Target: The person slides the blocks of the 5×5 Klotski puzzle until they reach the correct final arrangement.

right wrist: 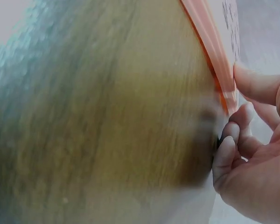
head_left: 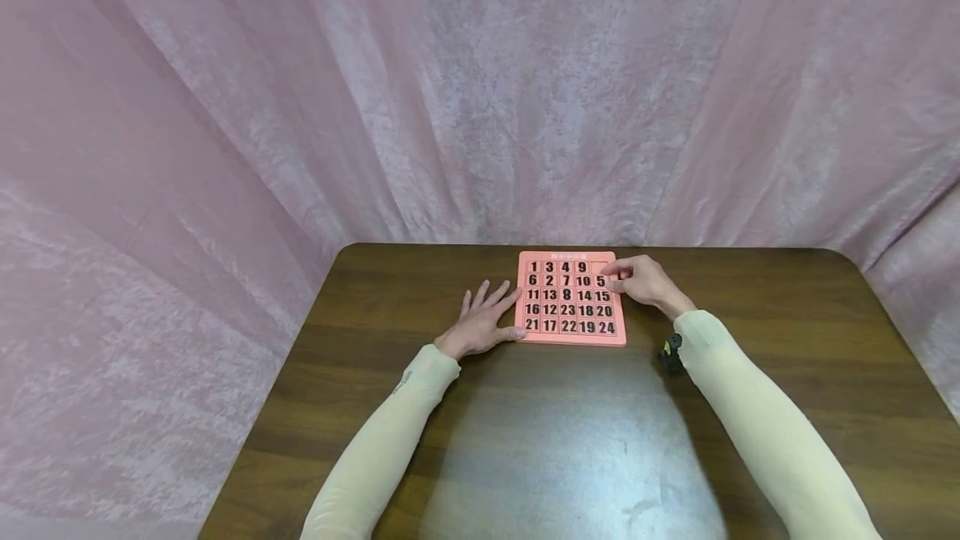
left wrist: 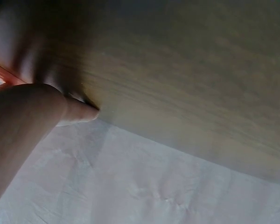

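Observation:
A pink sliding number puzzle (head_left: pixel 572 339) lies flat near the table's far edge, with black-numbered tiles in a square grid. Its top row reads 1, 3, 4, 9, and the slot at the top right has no tile. My left hand (head_left: pixel 482 328) rests beside the puzzle's left edge, fingers spread and thumb on the lower left corner. Over the upper right side, my right hand (head_left: pixel 645 280) has its index fingertip at the vacant slot and its thumb by the 5 tile (head_left: pixel 600 282). In the right wrist view, the other fingers (right wrist: pixel 226 151) bend beside the puzzle's edge.
The dark wooden table (head_left: pixel 375 307) has rounded far corners and a bright reflection in front of the puzzle. Pink velvet curtain (head_left: pixel 525 107) hangs behind the table and along its left side. A dark wristband device (head_left: pixel 671 352) sits at the right cuff.

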Tool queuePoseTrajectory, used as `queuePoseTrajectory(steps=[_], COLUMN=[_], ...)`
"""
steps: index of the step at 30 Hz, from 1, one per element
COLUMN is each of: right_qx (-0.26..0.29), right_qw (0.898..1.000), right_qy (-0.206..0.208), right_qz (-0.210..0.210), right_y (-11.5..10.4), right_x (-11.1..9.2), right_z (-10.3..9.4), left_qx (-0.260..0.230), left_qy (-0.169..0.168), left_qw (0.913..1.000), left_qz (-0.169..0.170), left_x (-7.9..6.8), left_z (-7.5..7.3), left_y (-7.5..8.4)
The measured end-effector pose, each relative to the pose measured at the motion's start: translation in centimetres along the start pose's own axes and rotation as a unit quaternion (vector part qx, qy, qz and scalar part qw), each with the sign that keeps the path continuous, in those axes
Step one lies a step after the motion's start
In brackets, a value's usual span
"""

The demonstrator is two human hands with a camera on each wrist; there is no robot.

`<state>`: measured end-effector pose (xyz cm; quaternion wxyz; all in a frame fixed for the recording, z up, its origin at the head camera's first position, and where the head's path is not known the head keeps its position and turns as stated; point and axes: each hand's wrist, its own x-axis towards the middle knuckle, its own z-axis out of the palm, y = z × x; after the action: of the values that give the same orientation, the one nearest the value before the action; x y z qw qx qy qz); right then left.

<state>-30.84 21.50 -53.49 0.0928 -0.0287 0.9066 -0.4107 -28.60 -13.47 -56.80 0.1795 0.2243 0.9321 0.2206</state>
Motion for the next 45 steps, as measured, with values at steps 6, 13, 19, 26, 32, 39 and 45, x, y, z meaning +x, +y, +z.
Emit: queuePoseTrajectory(steps=[6, 13, 19, 26, 32, 39, 45], right_qx=[-0.007, -0.002, -0.026, -0.066, -0.051, -0.057, -0.06], right_qw=[1.0, 0.999, 0.998, 0.995, 0.998, 0.996, 0.995], right_qy=[0.013, 0.029, 0.052, 0.064, 0.035, 0.057, 0.063], right_qz=[0.013, 0.024, 0.004, -0.038, -0.033, -0.049, -0.045], right_y=[-0.4, -0.3, -0.2, 0.1, 0.3, 0.2, 0.0], right_x=[0.4, 0.6, 0.4, 0.1, -0.2, 0.0, 0.3], right_z=[0.1, 0.4, 0.8, 1.0, 1.0, 1.1, 1.2], left_qx=[-0.002, -0.008, -0.007, -0.012, -0.021, -0.034, -0.039], left_qy=[-0.002, -0.003, -0.004, -0.004, -0.011, -0.013, -0.012], left_qw=[1.0, 0.9999, 0.9999, 0.9998, 0.9996, 0.9992, 0.999], left_qz=[0.0, -0.007, -0.012, -0.016, -0.018, -0.015, -0.018], left_x=[0.0, 0.0, 0.2, 0.2, -0.2, -0.2, -0.1], left_z=[-0.4, -0.6, -0.5, -0.4, -0.5, -0.5, -0.5], left_y=[0.2, 0.4, 0.4, 0.4, 0.5, 0.3, 0.2])
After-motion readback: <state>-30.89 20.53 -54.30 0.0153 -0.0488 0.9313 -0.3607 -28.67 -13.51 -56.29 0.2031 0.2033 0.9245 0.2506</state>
